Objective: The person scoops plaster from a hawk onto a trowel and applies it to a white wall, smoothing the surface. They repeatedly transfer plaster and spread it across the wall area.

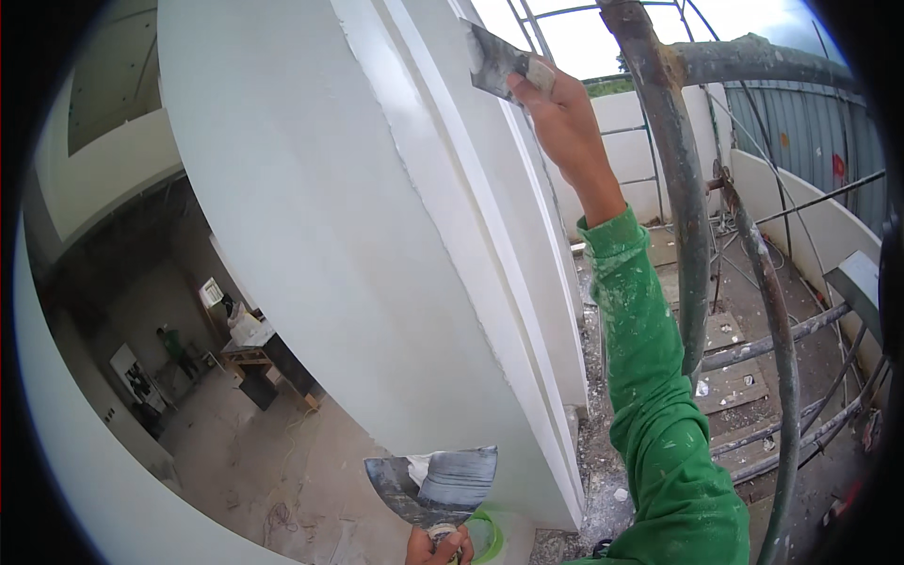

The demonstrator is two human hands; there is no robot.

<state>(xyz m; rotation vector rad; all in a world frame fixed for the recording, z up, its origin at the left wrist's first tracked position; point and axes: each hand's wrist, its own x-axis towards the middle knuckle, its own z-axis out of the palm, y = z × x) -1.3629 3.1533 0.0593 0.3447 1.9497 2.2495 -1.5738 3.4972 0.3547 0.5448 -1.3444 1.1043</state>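
Plaster worked on a white wall (377, 235)

A putty knife (497, 60) is gripped by the right hand (563, 108) against the wall; below it, a plaster-loaded trowel (435, 482) is clasped by the left hand (439, 546).

No package or screen discernible; one small red sign-like patch (838, 167) on grey corrugated fence (810, 132), upper right, shape unclear; white boxy items far below on ground floor too small to identify.
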